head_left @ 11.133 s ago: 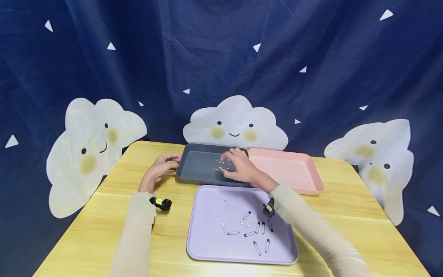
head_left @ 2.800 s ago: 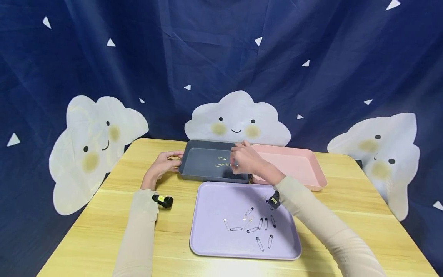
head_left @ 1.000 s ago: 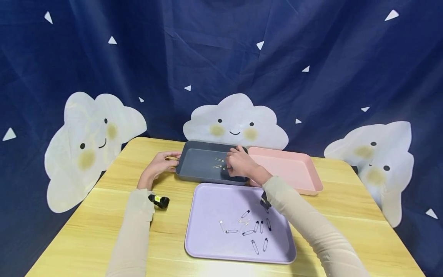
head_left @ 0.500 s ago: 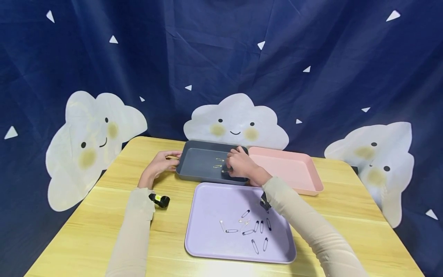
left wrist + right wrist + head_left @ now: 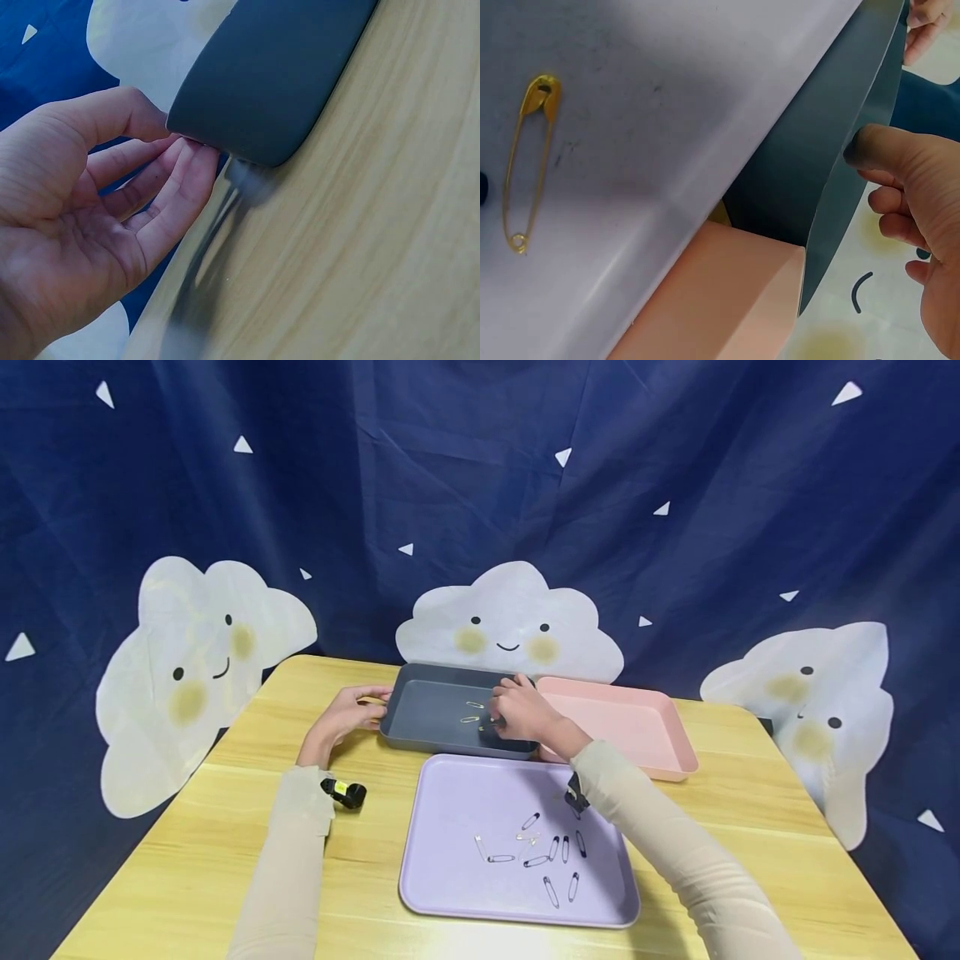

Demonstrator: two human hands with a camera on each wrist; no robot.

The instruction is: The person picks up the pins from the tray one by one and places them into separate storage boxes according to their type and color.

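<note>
A dark grey tray (image 5: 423, 710) stands at the back of the table, and my left hand (image 5: 348, 714) holds its left end. In the left wrist view the thumb (image 5: 142, 116) is at the tray's corner with the other fingers just below. My right hand (image 5: 519, 708) is down inside the same tray near its right end. Its fingers are drawn together on a gold safety pin (image 5: 482, 728), mostly hidden by the hand. Further left lie gold safety pins (image 5: 469, 720). In front, a lavender tray (image 5: 442, 889) bears several black safety pins (image 5: 551, 892) and a few gold ones (image 5: 480, 847).
A pink tray (image 5: 615, 727) adjoins the dark grey one on the right. The wooden table (image 5: 195, 877) ends at a navy curtain (image 5: 465, 468) with cloud shapes. My right forearm (image 5: 667, 835) passes over the lavender tray's right side.
Since the oldest frame, one gold pin has gone from the lavender tray's upper left. My right hand's spread fingers have since drawn together in the grey tray. The left hand stays at its end.
</note>
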